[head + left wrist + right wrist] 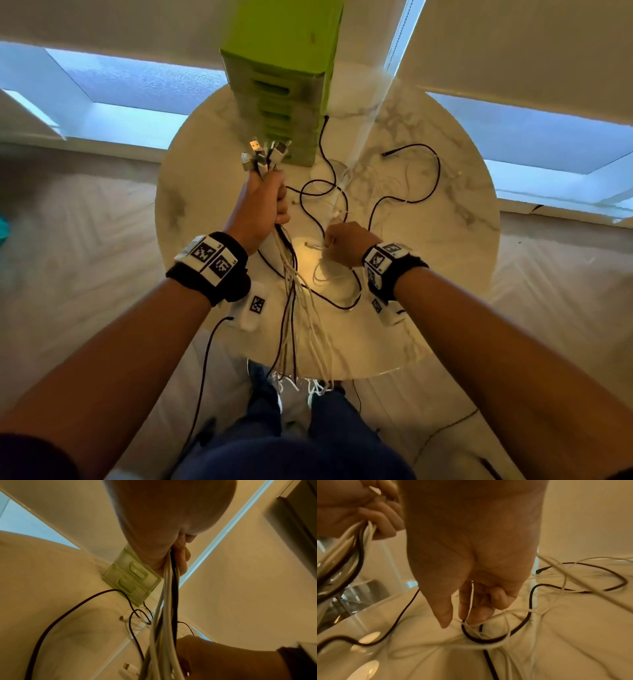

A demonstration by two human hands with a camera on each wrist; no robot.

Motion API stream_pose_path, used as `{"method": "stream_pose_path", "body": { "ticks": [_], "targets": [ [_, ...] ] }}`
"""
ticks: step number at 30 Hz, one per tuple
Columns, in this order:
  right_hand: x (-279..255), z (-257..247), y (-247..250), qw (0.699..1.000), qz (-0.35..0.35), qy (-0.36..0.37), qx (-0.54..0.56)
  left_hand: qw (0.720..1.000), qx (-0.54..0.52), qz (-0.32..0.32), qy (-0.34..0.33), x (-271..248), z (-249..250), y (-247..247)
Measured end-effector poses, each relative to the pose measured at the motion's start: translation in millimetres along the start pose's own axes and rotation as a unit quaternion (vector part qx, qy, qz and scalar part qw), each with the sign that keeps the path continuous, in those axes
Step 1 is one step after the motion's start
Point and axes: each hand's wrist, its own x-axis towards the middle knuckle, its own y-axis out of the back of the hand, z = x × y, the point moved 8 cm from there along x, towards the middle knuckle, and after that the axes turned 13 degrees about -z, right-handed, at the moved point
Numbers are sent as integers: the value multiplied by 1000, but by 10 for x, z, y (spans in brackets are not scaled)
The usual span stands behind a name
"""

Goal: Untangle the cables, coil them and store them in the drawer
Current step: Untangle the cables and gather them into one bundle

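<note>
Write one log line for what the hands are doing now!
left hand: grips cable bundle | right hand: pinches white cable | drawers: shut | stage: untangling

- Round marble-look table (445, 219), white with grey veins.
- Green drawer tower (284, 85) stands at the far edge.
- Black cable (435, 178) loops across the top, all tangled up with thin white cables (337, 200).

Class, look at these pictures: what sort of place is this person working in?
Probably a room in a home: a round marble-look table, herringbone wood floor, and a small green drawer unit against the wall.
</note>
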Motion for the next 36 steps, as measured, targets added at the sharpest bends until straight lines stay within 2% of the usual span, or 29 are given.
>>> {"method": "stream_pose_path", "body": {
  "ticks": [3,8,12,15,17,19,22,27,32,36],
  "targets": [
    [102,64,-75,999,-9,2,-45,999,-25,27,7,3,-105,-12],
    [158,153,-30,1000,8,29,1,998,-14,62,-1,11,-183,-26],
    [-9,144,370,982,154,102,48,996,-3,84,-4,1,-236,-43],
    [-279,103,762,949,267,134,105,996,11,94,-3,-23,-228,-92],
    [-451,-4,946,922,295,188,166,995,21,101,-6,-38,-202,-132],
    [-569,-166,1003,903,261,258,222,995,34,97,-13,-50,-167,-194],
    [-663,-371,958,903,232,303,200,995,55,80,-32,-91,-91,-296],
    [-694,-476,832,907,224,292,203,995,62,66,-41,-161,-16,-314],
    [-745,-540,692,911,187,293,222,992,89,87,-33,-203,-9,-199],
    [-763,-548,541,927,161,296,168,992,85,89,-32,-200,-12,-163]
  ]
}}
